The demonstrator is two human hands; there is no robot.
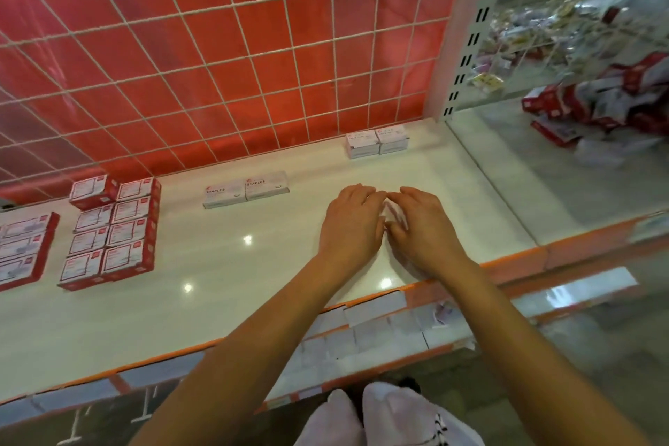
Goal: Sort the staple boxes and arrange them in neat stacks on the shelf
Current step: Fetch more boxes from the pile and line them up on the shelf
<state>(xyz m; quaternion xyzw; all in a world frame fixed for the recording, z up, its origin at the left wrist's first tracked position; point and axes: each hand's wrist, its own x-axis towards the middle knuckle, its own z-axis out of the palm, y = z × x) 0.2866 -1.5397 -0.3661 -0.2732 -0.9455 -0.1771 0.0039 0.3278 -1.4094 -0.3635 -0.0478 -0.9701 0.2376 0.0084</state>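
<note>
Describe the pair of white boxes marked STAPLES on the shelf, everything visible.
The STAPLES pair is two flat white boxes, seemingly cardboard, lying label-up, side by side with their sides touching. Each bears a small red logo over grey lettering. The pair rests on the white shelf near the wire grid at the back, with nothing stacked on it. The left hand and right hand are apart from it.

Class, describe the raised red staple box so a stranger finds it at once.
On the left of the white shelf lies a two-column block of red boxes. At its rear left corner, one red box sits atop the layer, askew; the others lie flat.
</note>
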